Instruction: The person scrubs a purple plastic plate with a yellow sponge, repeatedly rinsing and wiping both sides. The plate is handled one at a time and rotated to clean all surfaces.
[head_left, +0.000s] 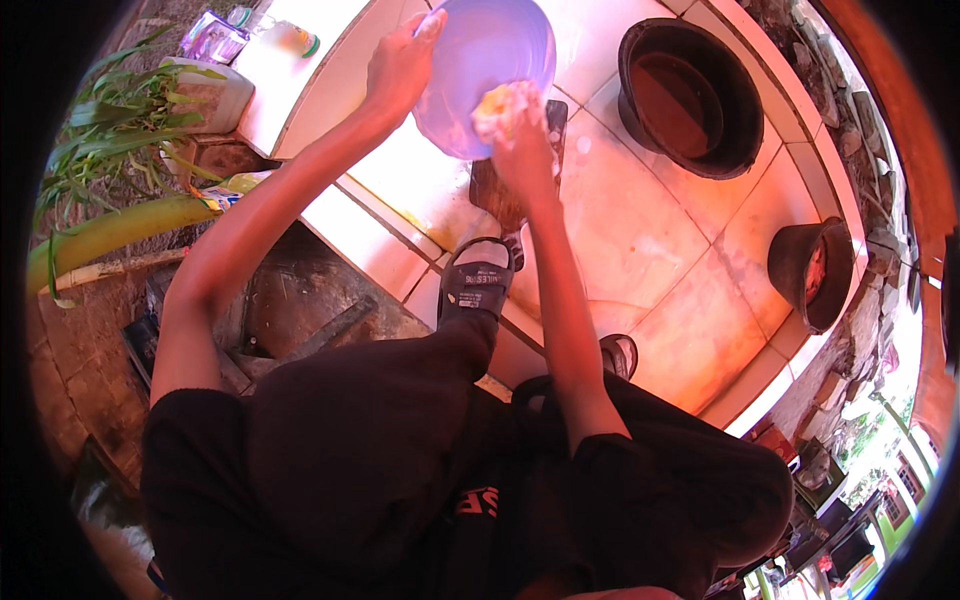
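My left hand (405, 64) grips the rim of a bluish-purple plastic basin (491, 45), which is tilted so that its inside faces me. The top of the basin runs out of view. In my right hand (525, 142) is a foamy sponge (499, 109) with a yellow patch, held at the basin's near side. White suds cover the sponge and some of my fingers. Below the basin, partly hidden by my right forearm, a dark board (491, 184) lies on the tiled floor (660, 232).
A large black tub (690, 97) holding dark liquid stands at the right. Farther down sits a smaller black bucket (810, 274). At the left are a plastic jerrycan (217, 97), green leaves (112, 127) and a bottle (296, 39). A raised tiled edge (390, 259) runs before my sandalled feet.
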